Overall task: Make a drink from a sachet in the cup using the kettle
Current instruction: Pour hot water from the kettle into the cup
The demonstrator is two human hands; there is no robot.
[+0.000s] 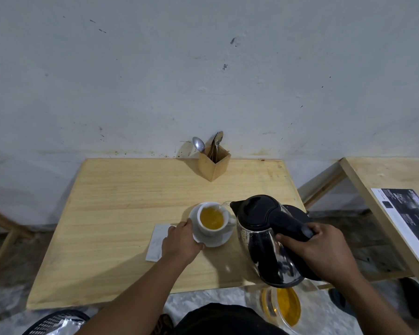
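Presently: cup (212, 220), white, centre frame on its saucer (212, 241), holds yellow liquid. Kettle (266, 240) tilted, spout at the rim. Your right hand (324, 252) has its grip wrapped round the handle; your left hand (182, 241) pinches the saucer edge. Sachet (156, 243) flat on the bench (107, 213), left.

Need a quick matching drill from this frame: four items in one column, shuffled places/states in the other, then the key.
Items:
1. kettle
2. cup
3. spoons
4. white sachet

Places/states:
A. standing in the wooden holder by the wall
B. tilted, gripped at its handle by the right hand
C. lying flat on the table, partly under the left hand
D. on the saucer, holding yellow liquid

Pairs: 1-B, 2-D, 3-A, 4-C
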